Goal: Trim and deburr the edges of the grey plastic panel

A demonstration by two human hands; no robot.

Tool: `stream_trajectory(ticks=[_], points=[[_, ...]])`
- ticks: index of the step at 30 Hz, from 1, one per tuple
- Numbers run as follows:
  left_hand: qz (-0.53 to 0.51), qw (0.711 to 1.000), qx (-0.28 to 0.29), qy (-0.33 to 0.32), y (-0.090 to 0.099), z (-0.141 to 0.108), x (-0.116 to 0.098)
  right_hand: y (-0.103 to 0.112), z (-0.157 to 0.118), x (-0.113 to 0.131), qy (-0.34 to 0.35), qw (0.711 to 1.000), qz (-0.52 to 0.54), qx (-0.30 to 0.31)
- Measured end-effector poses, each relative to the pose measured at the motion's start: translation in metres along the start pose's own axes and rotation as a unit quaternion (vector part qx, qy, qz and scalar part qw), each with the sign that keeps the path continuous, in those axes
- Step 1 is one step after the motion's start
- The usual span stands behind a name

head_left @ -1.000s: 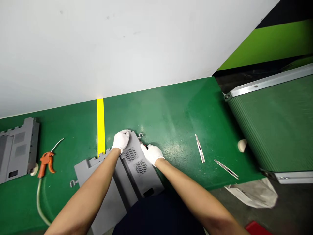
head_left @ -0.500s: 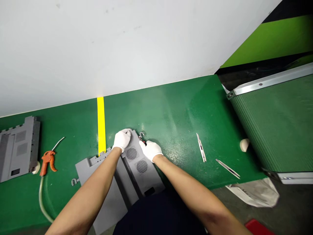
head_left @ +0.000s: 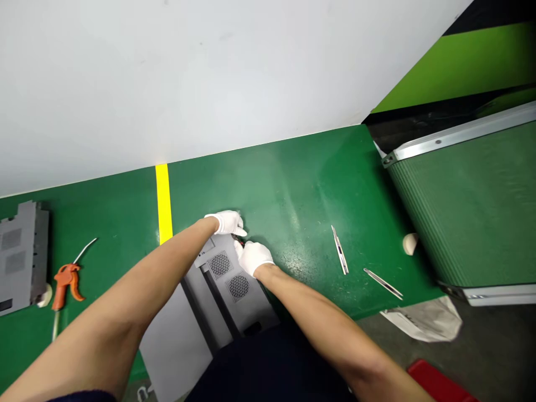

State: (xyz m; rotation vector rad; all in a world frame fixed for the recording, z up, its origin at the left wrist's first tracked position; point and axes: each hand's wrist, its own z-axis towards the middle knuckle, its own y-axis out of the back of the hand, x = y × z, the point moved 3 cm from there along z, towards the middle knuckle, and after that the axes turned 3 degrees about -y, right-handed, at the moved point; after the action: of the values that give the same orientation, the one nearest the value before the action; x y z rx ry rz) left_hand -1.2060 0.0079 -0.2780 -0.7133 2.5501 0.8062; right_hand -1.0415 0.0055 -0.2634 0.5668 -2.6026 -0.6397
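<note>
A grey plastic panel with two round mesh grilles and long grooves lies on the green bench in front of me, its near end against my dark clothing. My left hand, white-gloved, has its fingers curled together over the panel's far right corner. Whatever they pinch there is hidden. Beside that corner my right hand, also gloved, is closed around a small tool with red and dark parts, mostly covered by the glove. Its tip lies close to the left fingertips. A small hooked grey piece sticks out at the panel's near left.
An orange air blow gun and another grey panel lie to the left. Yellow tape crosses the bench. On the right are a craft knife, tweezers and a green ribbed conveyor. A white wall stands behind.
My left hand has moved from the panel's far edge right to its corner, over the small hooked grey piece seen there earlier. The right hand stays beside the corner. The view has shifted slightly.
</note>
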Motion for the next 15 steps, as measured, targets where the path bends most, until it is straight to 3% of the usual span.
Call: stream_trajectory(ticks=[3,5,7,10,12,13,14,15], points=[[0.009,0.999,0.046,0.013,0.0,0.014,0.004,0.004,-0.001,0.004,-0.012,0.999,0.005,0.029],[0.005,0.999,0.047,0.005,-0.002,0.015,0.003,0.004,0.0,0.004,-0.014,0.999,0.011,0.035],[-0.005,1.0,-0.018,-0.022,0.0,0.008,-0.005,0.001,0.004,-0.002,-0.013,0.999,0.021,0.027],[-0.034,0.972,-0.202,-0.118,0.015,-0.021,-0.03,-0.009,0.008,-0.016,-0.013,0.999,0.04,0.028],[-0.139,0.929,-0.32,-0.123,0.032,-0.048,-0.043,-0.015,0.006,-0.028,-0.009,0.998,0.054,0.028],[-0.23,0.894,-0.371,-0.099,0.038,-0.062,-0.044,-0.015,0.003,-0.034,-0.012,0.997,0.066,0.025],[-0.346,0.84,-0.412,-0.071,0.042,-0.076,-0.042,-0.015,-0.001,-0.041,-0.02,0.996,0.08,0.022],[-0.474,0.766,-0.432,-0.05,0.041,-0.087,-0.039,-0.013,-0.007,-0.049,-0.034,0.995,0.096,0.021]])
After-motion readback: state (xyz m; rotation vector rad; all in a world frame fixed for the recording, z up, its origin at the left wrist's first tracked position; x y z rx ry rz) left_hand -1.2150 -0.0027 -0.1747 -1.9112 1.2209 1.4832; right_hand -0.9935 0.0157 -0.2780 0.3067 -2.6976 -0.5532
